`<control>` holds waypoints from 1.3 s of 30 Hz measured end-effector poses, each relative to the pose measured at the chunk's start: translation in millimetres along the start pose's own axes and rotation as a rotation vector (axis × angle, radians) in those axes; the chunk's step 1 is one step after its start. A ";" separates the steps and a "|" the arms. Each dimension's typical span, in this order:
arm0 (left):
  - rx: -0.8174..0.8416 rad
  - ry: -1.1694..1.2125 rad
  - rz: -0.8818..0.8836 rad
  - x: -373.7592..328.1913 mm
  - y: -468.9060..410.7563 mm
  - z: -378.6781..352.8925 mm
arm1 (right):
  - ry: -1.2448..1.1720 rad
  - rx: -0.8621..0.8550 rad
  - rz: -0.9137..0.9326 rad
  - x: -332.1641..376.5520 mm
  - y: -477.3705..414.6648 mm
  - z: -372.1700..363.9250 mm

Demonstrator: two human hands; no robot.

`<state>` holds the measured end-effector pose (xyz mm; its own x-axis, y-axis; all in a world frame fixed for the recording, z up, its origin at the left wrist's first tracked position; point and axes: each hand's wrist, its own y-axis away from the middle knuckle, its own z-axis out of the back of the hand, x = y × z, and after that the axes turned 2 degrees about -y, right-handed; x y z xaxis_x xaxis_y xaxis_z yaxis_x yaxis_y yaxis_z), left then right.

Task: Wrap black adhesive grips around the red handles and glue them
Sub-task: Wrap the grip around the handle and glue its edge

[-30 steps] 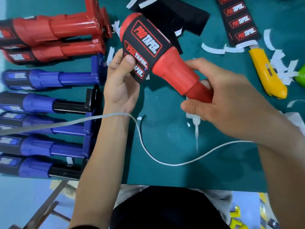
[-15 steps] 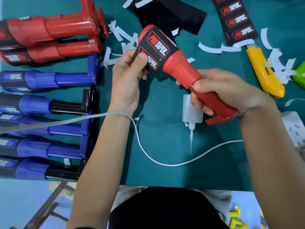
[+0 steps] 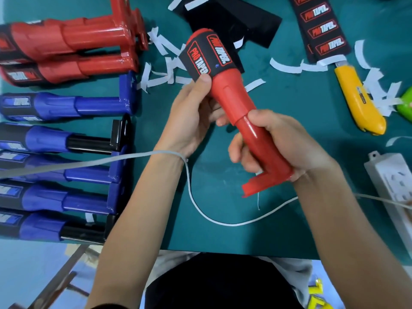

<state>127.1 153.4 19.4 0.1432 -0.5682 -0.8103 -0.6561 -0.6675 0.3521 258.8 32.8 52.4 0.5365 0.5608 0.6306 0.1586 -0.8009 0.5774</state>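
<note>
A red handle [image 3: 231, 94] is held above the green mat, its thick end pointing up and away. A black adhesive grip [image 3: 207, 55] with red PRO TAPER lettering is wrapped round that thick end. My left hand [image 3: 191, 114] holds the handle from the left, thumb pressing on the lower edge of the grip. My right hand [image 3: 281, 143] grips the narrow red shaft near its flanged foot. Spare black grips [image 3: 321, 25] lie at the top right.
Two finished red handles [image 3: 73, 50] and several blue handles [image 3: 62, 139] lie in a row at the left. White backing strips [image 3: 160, 70] litter the mat. A yellow utility knife [image 3: 359, 101], a white power strip [image 3: 394, 186] and a white cable [image 3: 223, 221] lie to the right and front.
The handle has swung nearer and more upright. My left thumb slid down from the grip's face to its lower edge. The glue bottle seen before is now hidden behind my right hand.
</note>
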 end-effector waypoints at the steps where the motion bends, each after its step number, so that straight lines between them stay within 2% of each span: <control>1: -0.016 0.051 0.028 -0.2 0.1 0.9 | 0.044 -0.062 0.012 -2.3 -0.8 -6.3; 3: -0.052 0.086 0.006 -0.6 1.1 4.9 | 0.231 -0.249 0.153 -4.6 0.4 -9.1; 5: -0.114 0.047 -0.061 -3.5 1.7 8.4 | 0.428 -0.527 0.412 1.0 8.4 4.1; 6: -0.145 0.025 -0.084 -5.7 1.9 8.9 | 0.582 -0.627 0.524 5.9 14.8 16.1; 7: -0.169 0.017 -0.096 -7.5 2.3 8.6 | 0.835 -0.657 0.611 9.8 21.5 27.1; 9: -0.197 0.005 -0.104 -10.9 3.8 8.1 | 1.323 -0.483 0.639 9.7 28.3 38.7; 11: -0.195 -0.040 -0.117 -12.7 5.8 8.8 | 1.565 -0.256 0.483 5.2 26.9 35.2; 13: -0.173 -0.103 -0.160 -13.5 6.8 9.8 | 1.691 -0.155 0.350 -4.2 22.9 32.4; 15: -0.163 -0.166 -0.183 -13.5 7.2 10.0 | 1.680 -0.155 0.368 -11.7 22.2 37.8; 18: -0.180 -0.192 -0.150 -12.6 7.1 8.6 | 1.562 -0.303 0.452 -12.6 26.4 53.0; 23: -0.188 -0.237 -0.104 -11.4 5.0 9.1 | 0.964 -0.615 0.500 -2.6 22.6 78.3; 27: -0.156 -0.288 -0.072 -8.1 3.1 9.1 | 0.844 -0.806 0.651 2.1 0.5 70.7; 31: -0.115 -0.331 -0.070 -6.7 3.5 9.7 | 0.663 -0.975 0.615 8.8 -25.6 66.5; 37: -0.082 -0.367 -0.060 -7.1 2.8 9.2 | 0.614 -1.183 0.642 0.3 -24.4 57.3; 39: -0.071 -0.365 -0.037 -8.1 2.0 7.7 | 0.556 -1.314 0.783 -4.8 -13.9 43.5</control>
<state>118.9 160.4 23.1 -0.1159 -0.3431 -0.9321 -0.6005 -0.7233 0.3409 290.1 32.2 18.8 -0.2538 0.3614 0.8972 -0.9277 -0.3535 -0.1201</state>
